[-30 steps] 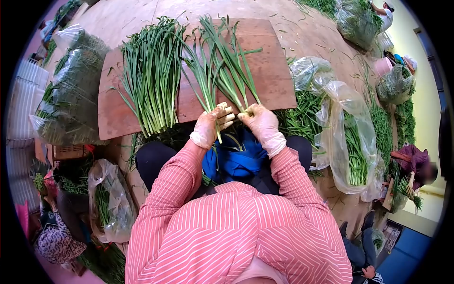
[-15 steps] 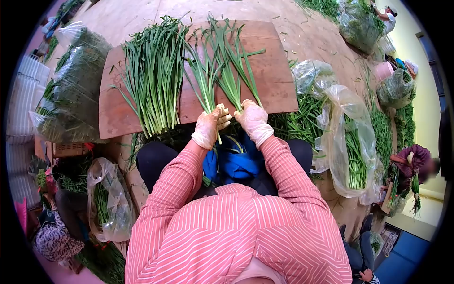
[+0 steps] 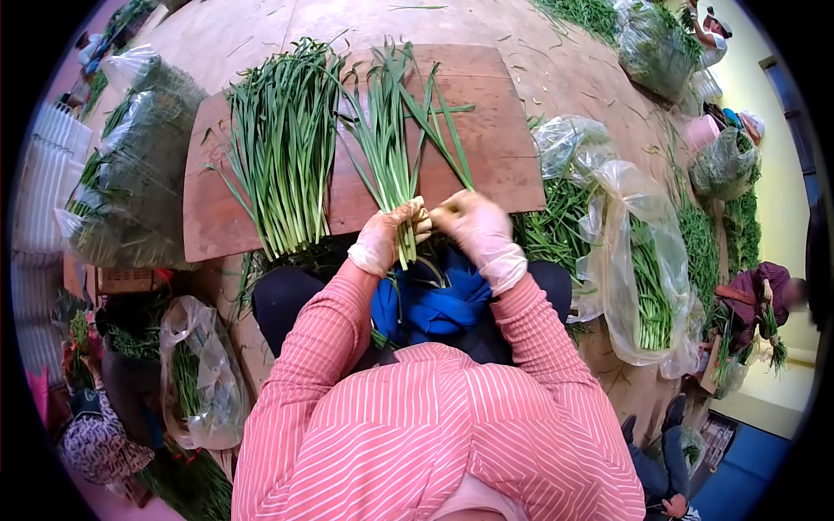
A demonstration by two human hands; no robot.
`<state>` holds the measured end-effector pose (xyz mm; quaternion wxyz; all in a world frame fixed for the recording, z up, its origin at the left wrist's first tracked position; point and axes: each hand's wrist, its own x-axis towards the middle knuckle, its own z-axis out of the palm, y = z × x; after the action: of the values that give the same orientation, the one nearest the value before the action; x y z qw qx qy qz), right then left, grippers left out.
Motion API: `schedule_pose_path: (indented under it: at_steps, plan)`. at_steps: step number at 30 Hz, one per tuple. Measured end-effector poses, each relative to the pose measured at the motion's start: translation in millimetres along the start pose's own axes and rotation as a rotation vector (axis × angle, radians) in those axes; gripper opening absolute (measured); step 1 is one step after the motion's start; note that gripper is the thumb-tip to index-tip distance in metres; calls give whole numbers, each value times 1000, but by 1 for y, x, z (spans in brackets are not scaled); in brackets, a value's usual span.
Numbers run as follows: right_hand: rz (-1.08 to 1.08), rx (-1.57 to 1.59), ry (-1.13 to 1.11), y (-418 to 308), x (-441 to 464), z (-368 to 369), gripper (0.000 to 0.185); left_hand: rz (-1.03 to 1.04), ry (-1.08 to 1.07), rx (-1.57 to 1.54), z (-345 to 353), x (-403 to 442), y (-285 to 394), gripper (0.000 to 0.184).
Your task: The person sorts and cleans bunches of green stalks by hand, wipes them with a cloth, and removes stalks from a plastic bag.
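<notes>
My left hand [image 3: 391, 233], in a thin pale glove, is closed around a small bunch of garlic chives [image 3: 391, 165]. Their cut stalk ends stick out below the fist, while the leaves fan out over the wooden board [image 3: 495, 104]. Close to its right is my right hand [image 3: 476, 226], gloved too and blurred by motion. Its fingers look curled, but whether they hold anything cannot be made out. Just beyond it, a few loose chives [image 3: 450, 143] lie on the board. A larger pile of chives [image 3: 282, 148] rests on the board's left side, stalks towards me.
Below my hands a blue cloth [image 3: 434, 295] lies in my lap. To the right stands an open plastic bag [image 3: 665, 286] of chives, beside loose greens [image 3: 556, 226]. A stuffed bag [image 3: 148, 174] is at the left. Other people sit around, one holding greens at right [image 3: 756, 291].
The stalks that were in my right hand are now gathered with the bunch in my left hand. My right hand has shifted slightly right, away from them.
</notes>
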<state>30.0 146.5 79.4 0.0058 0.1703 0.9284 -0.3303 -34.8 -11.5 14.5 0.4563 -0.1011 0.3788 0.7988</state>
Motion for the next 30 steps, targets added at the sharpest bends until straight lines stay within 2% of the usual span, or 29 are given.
schedule_pose_path:
  at_steps: [2,3,5,8,10,12,15,16,18,19,20,22,23,26,28,30]
  plan:
    - [-5,-431,232,30,8,-6,29,8,-5,18,0,-2,-1,27]
    - [-4,-430,237,34,11,-2,29,0,4,30,1,-1,-2,28]
    - [263,-572,34,41,15,5,24,-6,10,45,5,-3,-3,29]
    - [80,-338,-19,35,5,13,26,-2,-14,27,9,-8,-2,31]
    - [-7,-181,-94,21,-8,19,29,-11,-122,-13,9,-10,-4,32]
    - [20,20,-239,8,-19,22,26,29,-62,83,11,-9,-8,31]
    - [-53,179,-244,19,-23,35,24,18,-22,37,12,-15,-9,29]
    - [-57,180,-246,22,-23,35,24,-6,-70,85,10,-15,-9,30]
    - [121,485,-454,24,-22,31,31,-27,-118,132,11,-18,-7,31]
    - [140,577,-445,23,-24,29,42,-48,-140,89,17,-22,-4,33]
    - [134,576,-447,20,-24,24,42,-69,-162,45,21,-25,-3,35]
    - [293,604,-609,2,-26,7,52,-82,-152,14,20,-22,-10,37]
    - [291,639,-642,9,-23,16,60,-101,-160,-16,19,-19,-14,37]
    - [204,654,-556,7,-27,34,60,-116,-226,12,4,-13,-23,36]
    - [208,672,-584,11,-28,40,53,-175,-327,2,4,-15,-20,37]
    - [172,785,-598,12,-33,42,41,-138,-301,51,12,-23,-17,40]
